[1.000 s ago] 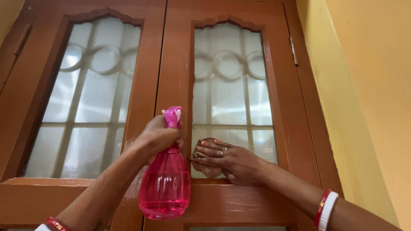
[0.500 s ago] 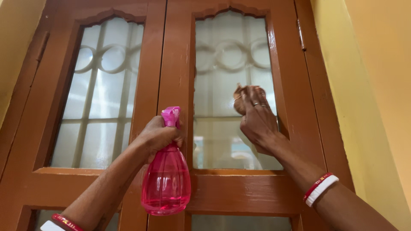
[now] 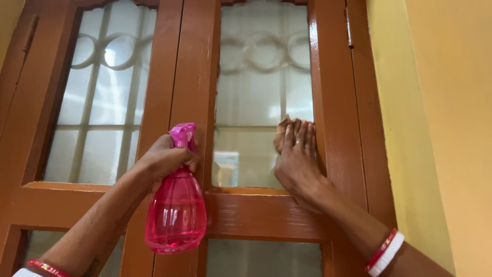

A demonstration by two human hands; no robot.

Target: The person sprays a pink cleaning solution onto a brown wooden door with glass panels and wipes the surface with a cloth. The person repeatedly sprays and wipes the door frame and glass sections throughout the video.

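The left hand (image 3: 165, 158) is clenched around the neck of a translucent pink plastic spray bottle (image 3: 176, 205), holding it upright in front of the brown wooden window frame (image 3: 189, 102), while the right hand (image 3: 296, 159) presses a small brownish cloth (image 3: 281, 134) flat against the right frosted glass pane (image 3: 256, 102), close to its right edge. Judging by the wiping hand at mid-height, this pane looks partly cleaned, with its upper part and the left frosted glass pane (image 3: 97, 102) seemingly left to do.
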